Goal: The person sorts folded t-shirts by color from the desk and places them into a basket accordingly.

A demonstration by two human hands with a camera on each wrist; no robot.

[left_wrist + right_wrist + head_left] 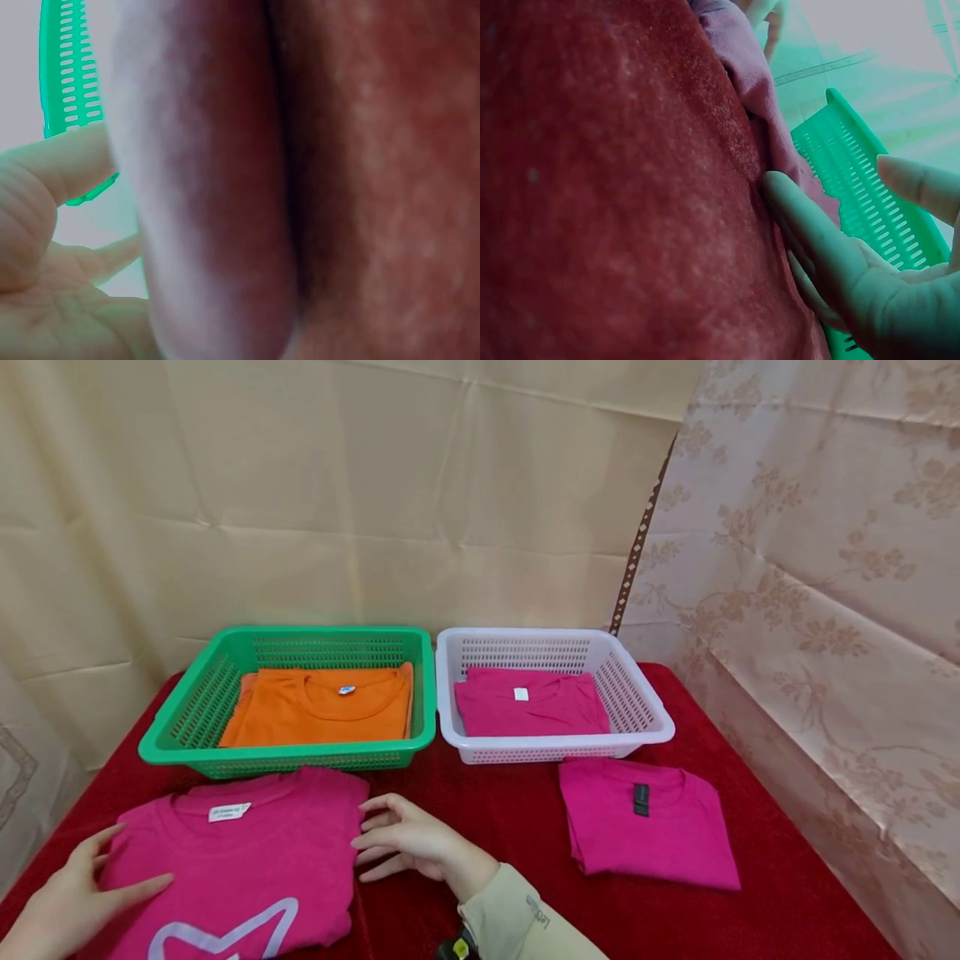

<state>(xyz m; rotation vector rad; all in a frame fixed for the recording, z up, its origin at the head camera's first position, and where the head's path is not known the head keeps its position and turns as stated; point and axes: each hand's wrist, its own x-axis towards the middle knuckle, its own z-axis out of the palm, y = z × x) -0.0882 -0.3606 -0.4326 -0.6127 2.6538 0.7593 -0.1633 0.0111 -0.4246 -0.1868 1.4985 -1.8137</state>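
A folded magenta T-shirt (240, 852) with a white neck label and a pale star outline lies at the front left of the table. My left hand (71, 893) is at its left side, thumb stretched over the fabric and the other fingers along the edge. On the opposite side, my right hand (412, 842) has loosely bent, spread fingers, their tips right at the shirt's right edge. In the right wrist view, the fingers (810, 217) are beside the shirt's side, low over the red cloth. The shirt's near side fills much of the left wrist view.
Behind the shirt stands a green basket (161, 745) holding a folded orange T-shirt (337, 714). Beside it, a white basket (555, 745) holds folded magenta shirts (525, 714). Another folded magenta T-shirt (648, 835) with a black label lies at the right on the red cloth (780, 860).
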